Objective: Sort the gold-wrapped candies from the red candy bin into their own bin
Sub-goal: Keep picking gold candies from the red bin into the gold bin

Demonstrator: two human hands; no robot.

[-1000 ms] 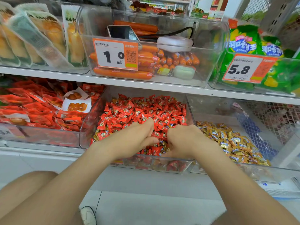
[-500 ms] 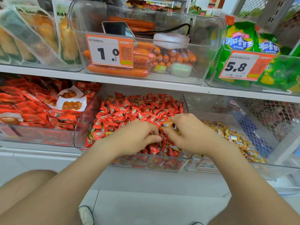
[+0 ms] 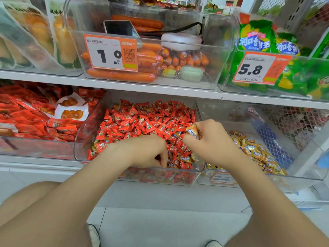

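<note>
Right hand (image 3: 211,142) grip pinches one gold-wrapped candy (image 3: 192,131), held above the right end of the red candy bin (image 3: 81,139); the gold bin (image 3: 302,176) lies directly rightward, nearest this hand; left hand (image 3: 146,151) curls fingers-down in the red pile (image 3: 151,120), whether holding anything I cannot tell.

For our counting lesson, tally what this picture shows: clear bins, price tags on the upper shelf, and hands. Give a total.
Bins: 6
Upper-shelf tags: 2
Hands: 2
Total: 10
</note>
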